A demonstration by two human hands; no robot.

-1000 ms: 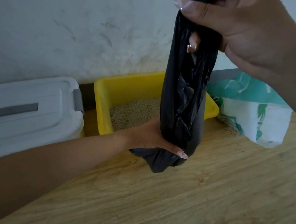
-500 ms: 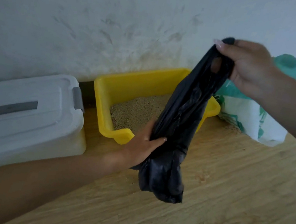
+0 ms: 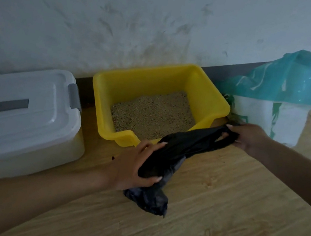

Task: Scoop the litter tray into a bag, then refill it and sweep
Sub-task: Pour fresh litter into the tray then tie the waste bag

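Note:
A yellow litter tray (image 3: 212,98) stands against the wall with tan litter (image 3: 154,110) covering its bottom. A black plastic bag (image 3: 182,148) lies stretched low over the wooden floor, just in front of the tray's near edge. My left hand (image 3: 135,165) grips the bag's lower, bunched part. My right hand (image 3: 248,138) holds the bag's handles, to the right of the tray. The bag's closed bottom end (image 3: 148,199) rests on the floor.
A white lidded storage box (image 3: 19,117) with grey clasps sits left of the tray. A teal and white sack (image 3: 274,99) stands right of the tray against the wall. Wooden floor (image 3: 216,218) stretches in front. A doorway opens at the far right.
My right hand has come down from high up to floor level at the right, pulling the bag's top down and sideways. The bag went from hanging upright to lying nearly flat.

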